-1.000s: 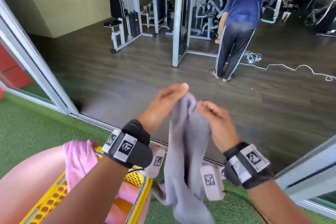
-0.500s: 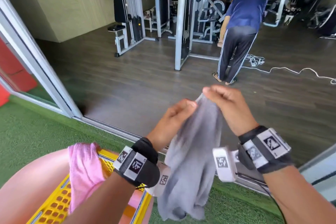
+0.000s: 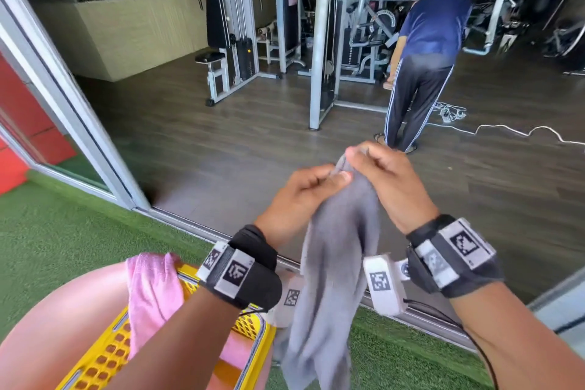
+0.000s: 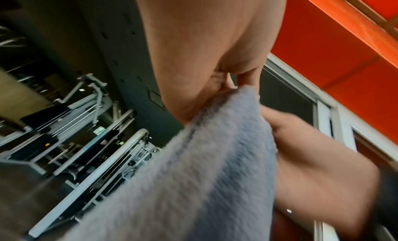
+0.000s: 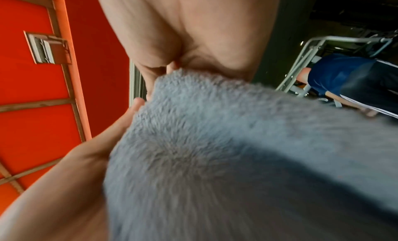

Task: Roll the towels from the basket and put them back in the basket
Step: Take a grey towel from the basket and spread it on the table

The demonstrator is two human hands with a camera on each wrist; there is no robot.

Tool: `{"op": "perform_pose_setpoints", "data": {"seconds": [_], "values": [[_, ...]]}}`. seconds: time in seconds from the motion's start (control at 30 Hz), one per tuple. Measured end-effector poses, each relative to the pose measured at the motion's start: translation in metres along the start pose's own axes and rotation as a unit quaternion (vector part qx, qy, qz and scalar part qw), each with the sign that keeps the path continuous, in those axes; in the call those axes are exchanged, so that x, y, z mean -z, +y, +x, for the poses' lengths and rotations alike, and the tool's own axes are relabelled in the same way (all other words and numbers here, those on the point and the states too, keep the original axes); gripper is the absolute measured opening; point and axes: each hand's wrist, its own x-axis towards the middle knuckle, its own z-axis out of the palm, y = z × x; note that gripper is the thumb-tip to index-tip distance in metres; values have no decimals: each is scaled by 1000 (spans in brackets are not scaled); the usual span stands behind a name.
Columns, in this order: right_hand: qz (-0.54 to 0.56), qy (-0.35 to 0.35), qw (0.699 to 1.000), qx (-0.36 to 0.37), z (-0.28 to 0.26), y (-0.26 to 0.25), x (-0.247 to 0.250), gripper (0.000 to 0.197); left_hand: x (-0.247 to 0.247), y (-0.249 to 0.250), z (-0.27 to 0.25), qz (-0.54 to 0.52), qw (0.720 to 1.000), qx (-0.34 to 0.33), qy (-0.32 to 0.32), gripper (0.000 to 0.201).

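Observation:
A grey towel [image 3: 335,269] hangs in the air in front of me, limp and unrolled. My left hand [image 3: 304,190] pinches its top edge just left of the peak. My right hand [image 3: 380,174] grips the topmost corner, slightly higher and to the right. Both wrist views show the fuzzy grey towel [image 4: 204,168] [image 5: 237,151] filling the frame under curled fingers. Down at the lower left stands the yellow basket [image 3: 256,345], with a pink towel [image 3: 152,291] draped over its rim. My left forearm hides much of the basket.
The basket rests on a large pink ball [image 3: 60,323] on green turf [image 3: 47,231]. A sliding-door track [image 3: 190,222] separates the turf from a dark wooden gym floor. A person in blue [image 3: 424,73] bends over near weight machines [image 3: 231,51]. A white cable [image 3: 506,130] trails on the floor.
My right hand has risen along the towel's top edge and now sits higher than the left. Both hands moved closer together at the towel's peak, and the towel lifted with them.

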Motion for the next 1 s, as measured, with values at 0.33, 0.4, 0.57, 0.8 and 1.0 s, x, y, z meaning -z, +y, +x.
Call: {"op": "perform_pose_setpoints", "data": {"seconds": [0.33, 0.4, 0.57, 0.8, 1.0], "values": [[-58, 12, 998, -8, 6, -1, -4, 26, 12, -5, -10, 25, 998, 64, 16, 32], [-57, 5, 998, 10, 14, -10, -11, 25, 14, -1, -6, -14, 999, 46, 23, 34], [-3, -81, 993, -81, -26, 26, -29, 44, 41, 18, 10, -90, 982, -21, 167, 36], [-40, 54, 998, 12, 15, -16, -2, 44, 9, 18, 0, 31, 999, 26, 27, 30], [-21, -70, 993, -93, -29, 24, -15, 30, 31, 26, 19, -57, 989, -30, 131, 29]]}}
